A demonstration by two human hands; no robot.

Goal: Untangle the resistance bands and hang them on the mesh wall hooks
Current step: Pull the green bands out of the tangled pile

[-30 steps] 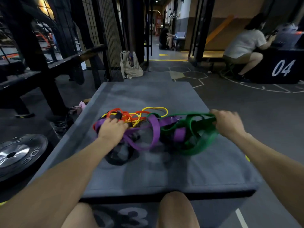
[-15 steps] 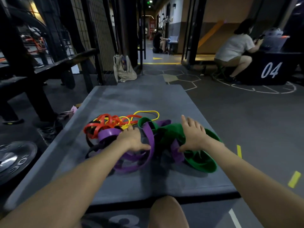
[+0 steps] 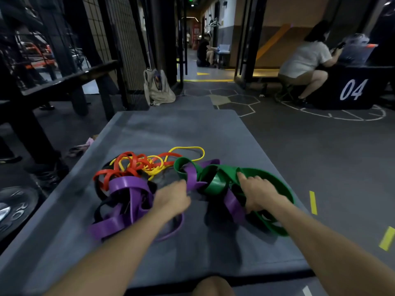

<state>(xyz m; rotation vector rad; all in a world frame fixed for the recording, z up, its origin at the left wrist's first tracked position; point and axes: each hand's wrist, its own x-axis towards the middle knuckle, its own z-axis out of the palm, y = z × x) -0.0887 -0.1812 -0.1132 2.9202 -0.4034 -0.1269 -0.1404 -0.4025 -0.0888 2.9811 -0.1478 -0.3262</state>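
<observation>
Head view, tangled resistance bands [image 3: 171, 184], purple, green, red, yellow

Both hands [image 3: 173, 199] on tangled bands [image 3: 149, 184]

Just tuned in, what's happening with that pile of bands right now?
A person is working on a tangle of resistance bands on a grey padded box. The left hand is on the purple band; the right hand lies on the green band. The red band and yellow band are untouched. Everything is knotted together; nothing is hung.
</observation>
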